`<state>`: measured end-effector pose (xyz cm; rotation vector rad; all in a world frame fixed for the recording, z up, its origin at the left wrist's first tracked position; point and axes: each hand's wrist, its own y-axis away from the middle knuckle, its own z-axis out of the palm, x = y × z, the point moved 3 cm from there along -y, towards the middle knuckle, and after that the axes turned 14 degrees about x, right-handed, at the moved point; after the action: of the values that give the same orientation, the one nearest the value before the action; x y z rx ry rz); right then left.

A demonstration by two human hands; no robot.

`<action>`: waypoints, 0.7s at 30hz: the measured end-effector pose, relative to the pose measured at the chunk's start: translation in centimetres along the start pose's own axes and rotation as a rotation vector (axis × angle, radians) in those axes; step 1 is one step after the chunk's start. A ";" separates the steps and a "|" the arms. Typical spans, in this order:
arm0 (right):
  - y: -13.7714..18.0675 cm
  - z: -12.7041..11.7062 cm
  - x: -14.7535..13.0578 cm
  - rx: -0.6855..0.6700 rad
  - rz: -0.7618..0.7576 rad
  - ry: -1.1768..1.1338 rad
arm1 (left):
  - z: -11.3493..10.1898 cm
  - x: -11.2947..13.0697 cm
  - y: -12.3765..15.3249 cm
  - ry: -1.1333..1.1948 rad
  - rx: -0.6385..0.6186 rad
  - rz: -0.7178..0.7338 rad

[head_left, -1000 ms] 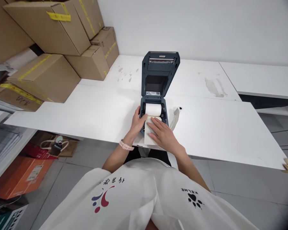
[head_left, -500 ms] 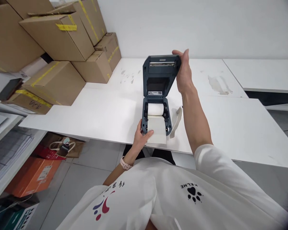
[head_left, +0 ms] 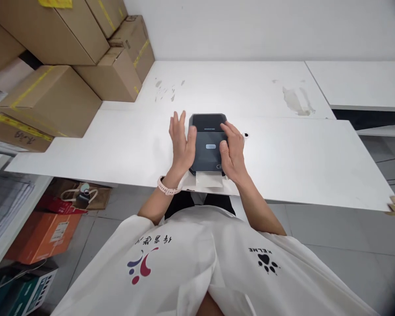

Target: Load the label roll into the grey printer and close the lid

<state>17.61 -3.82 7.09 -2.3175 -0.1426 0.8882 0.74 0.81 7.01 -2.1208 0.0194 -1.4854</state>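
A dark grey label printer [head_left: 208, 142] sits with its lid down near the front edge of the white table [head_left: 292, 162]. A strip of white label paper [head_left: 209, 179] sticks out of its front slot. My left hand [head_left: 181, 145] rests against the printer's left side with fingers stretched out and palm flat. My right hand [head_left: 232, 151] lies on the lid's right side, fingers pressed down on it. A pale watch [head_left: 165, 187] is on my left wrist.
Several cardboard boxes [head_left: 62, 57] with yellow tape are stacked at the left back of the table. A second white table [head_left: 362, 83] stands at the right back. Under the table's left side lie an orange box [head_left: 41, 235] and a bag [head_left: 82, 197].
The printer's lid, upright a second ago, is now down over the paper roll. My right hand went up to the lid's top edge and came down with it. My left hand moved onto the printer's side.
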 end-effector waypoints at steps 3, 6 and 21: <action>0.6 0.6 0.8 -0.019 0.036 0.027 | 1.5 -0.3 -0.5 -0.056 -0.083 0.059; 1.8 0.9 1.4 -0.033 0.084 0.003 | 1.7 -1.1 0.3 -0.122 -0.139 0.042; 3.2 1.6 1.2 -0.035 0.126 0.175 | -0.5 -2.1 4.4 -0.137 0.118 0.009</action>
<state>17.10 -5.17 3.59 -2.4456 0.0630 0.7429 0.71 -2.45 3.37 -2.1182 -0.1068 -1.3008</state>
